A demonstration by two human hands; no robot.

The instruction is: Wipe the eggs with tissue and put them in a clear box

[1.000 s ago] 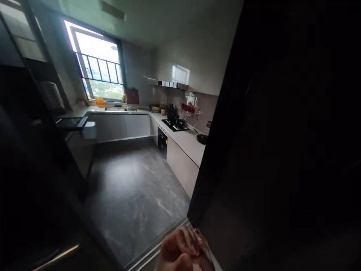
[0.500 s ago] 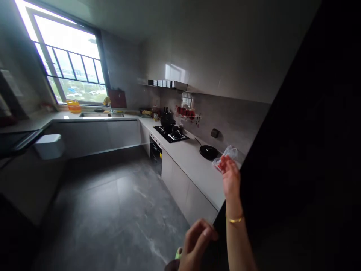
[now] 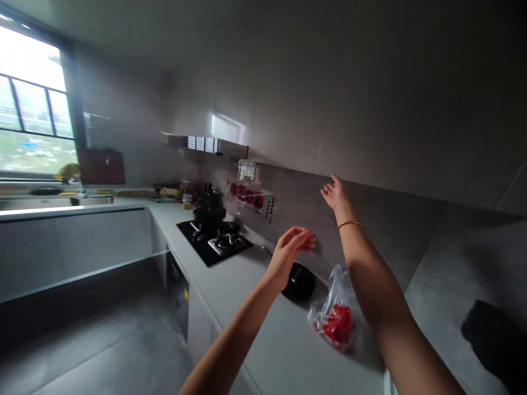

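Both my arms reach out over the pale worktop (image 3: 230,285). My right hand (image 3: 337,195) is raised with its fingers spread, empty, just below the bottom edge of the wall cabinets (image 3: 329,109). My left hand (image 3: 290,249) hovers lower, fingers loosely curled together, above a small black round pan (image 3: 300,282). It holds nothing I can see. A clear plastic bag with red contents (image 3: 335,323) lies on the worktop under my right forearm.
A black gas hob (image 3: 214,241) with pots sits further along the worktop. A rack with red items (image 3: 247,195) hangs on the backsplash. The sink (image 3: 49,200) lies under the window (image 3: 28,126) at the left. A dark object (image 3: 494,340) lies at the far right.
The view has swung from the doorway into the kitchen, toward the worktop. My right hand let go of the bag, which now lies on the worktop, and rose toward the cabinets. My left hand reached forward.
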